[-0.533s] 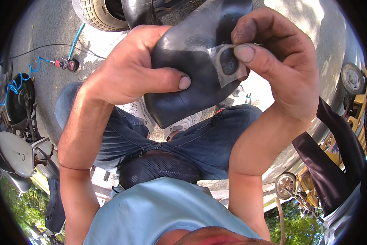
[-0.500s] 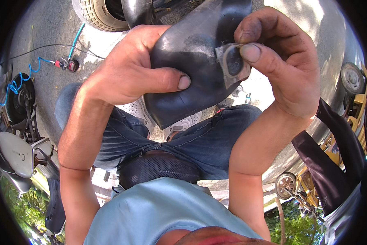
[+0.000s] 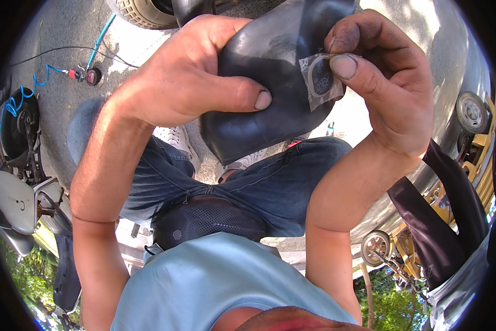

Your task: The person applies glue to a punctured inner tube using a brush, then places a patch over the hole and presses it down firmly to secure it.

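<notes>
A black rubber inner tube (image 3: 264,71) is held up in front of my knees. My left hand (image 3: 198,77) grips its left side, thumb pressed flat on the near face and the fingers hidden behind. Over the tube's right part sits a small round dark tube patch (image 3: 322,78) under a crinkled clear film. My right hand (image 3: 386,83) pinches the upper right edge of that patch's film between thumb and forefinger, the other fingers curled. Whether the patch is stuck to the tube or just rests against it, I cannot tell.
A tyre (image 3: 140,12) lies on the pavement beyond the tube. At the left are a blue coiled air hose (image 3: 35,83), a red-and-black inflator gauge (image 3: 92,75) and a parked scooter (image 3: 16,201). Another person's dark-trousered legs (image 3: 430,231) are at the right, by a yellow cart (image 3: 482,160).
The tube and my left hand have shifted slightly up and to the right. My right hand keeps its pinch on the film, and the patch now faces me more squarely.
</notes>
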Demonstrator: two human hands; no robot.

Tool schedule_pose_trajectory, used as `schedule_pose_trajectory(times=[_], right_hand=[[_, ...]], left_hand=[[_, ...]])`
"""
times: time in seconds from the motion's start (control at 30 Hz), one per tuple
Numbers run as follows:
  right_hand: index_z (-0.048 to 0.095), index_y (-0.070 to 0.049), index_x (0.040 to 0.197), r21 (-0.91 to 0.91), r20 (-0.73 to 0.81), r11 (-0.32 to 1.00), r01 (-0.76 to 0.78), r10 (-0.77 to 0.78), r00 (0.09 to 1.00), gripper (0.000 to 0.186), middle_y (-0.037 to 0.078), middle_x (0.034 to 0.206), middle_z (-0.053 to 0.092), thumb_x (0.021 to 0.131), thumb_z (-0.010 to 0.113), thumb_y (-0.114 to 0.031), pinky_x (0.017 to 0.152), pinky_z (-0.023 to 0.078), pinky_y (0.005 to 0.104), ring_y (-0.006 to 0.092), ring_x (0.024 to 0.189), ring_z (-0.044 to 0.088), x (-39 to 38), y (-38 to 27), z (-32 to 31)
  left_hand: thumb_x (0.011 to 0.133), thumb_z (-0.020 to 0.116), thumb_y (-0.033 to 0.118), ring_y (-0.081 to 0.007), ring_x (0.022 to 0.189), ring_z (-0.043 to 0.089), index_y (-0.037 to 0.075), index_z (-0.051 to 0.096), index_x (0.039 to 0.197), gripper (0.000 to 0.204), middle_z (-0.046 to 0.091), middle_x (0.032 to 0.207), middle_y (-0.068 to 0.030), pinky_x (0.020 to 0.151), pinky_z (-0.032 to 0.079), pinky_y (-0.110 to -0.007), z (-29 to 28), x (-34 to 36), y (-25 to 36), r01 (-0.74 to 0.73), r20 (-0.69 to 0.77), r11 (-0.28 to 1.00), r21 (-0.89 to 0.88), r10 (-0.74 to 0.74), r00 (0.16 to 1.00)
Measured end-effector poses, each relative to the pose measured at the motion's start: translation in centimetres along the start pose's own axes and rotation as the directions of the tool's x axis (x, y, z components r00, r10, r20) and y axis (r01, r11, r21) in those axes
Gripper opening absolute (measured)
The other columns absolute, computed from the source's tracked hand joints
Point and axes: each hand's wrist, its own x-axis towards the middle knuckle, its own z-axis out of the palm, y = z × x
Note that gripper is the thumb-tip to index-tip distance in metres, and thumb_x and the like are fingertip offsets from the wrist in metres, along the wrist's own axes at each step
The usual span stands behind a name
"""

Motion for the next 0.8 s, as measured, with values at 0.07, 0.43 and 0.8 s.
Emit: schedule_pose_trajectory(times=[0.07,0.43,0.8], right_hand=[[0.064,0.001,0.107,-0.005,-0.014,0.997,-0.072,0.072,0.997,0.024,0.006,0.103,0.064,0.086,0.074,-0.002,0.077,0.048,0.0232,0.0117,0.091,0.061,0.0,-0.5,0.4],[0.065,0.000,0.110,0.005,-0.047,0.992,-0.126,0.126,0.991,0.026,0.004,0.102,0.065,0.087,0.076,-0.003,0.066,0.050,0.0230,0.0096,0.083,0.063,-0.1,-1.0,1.0],[0.066,0.004,0.099,0.189,-0.128,0.949,-0.252,0.278,0.952,0.022,0.003,0.088,0.065,0.082,0.080,0.002,0.067,0.049,0.0199,0.0065,0.075,0.060,0.5,-1.8,2.4]], left_hand=[[0.077,0.079,0.003,-0.0119,0.103,0.065,-0.003,0.063,0.125,0.051,0.072,0.112,-0.0053,0.095,0.051,-0.029,0.0,-0.1,0.0,-0.001,-0.001,1.000,0.005,0.001,1.000],[0.079,0.075,0.000,-0.0109,0.100,0.064,-0.003,0.065,0.122,0.045,0.072,0.109,-0.0049,0.094,0.051,-0.029,0.3,0.1,-0.1,-0.048,-0.001,0.999,0.003,0.048,0.999],[0.079,0.075,0.000,-0.0100,0.099,0.064,-0.003,0.065,0.122,0.044,0.072,0.109,-0.0044,0.092,0.052,-0.028,0.2,-0.2,-0.3,-0.035,-0.019,0.999,0.012,0.035,0.999]])
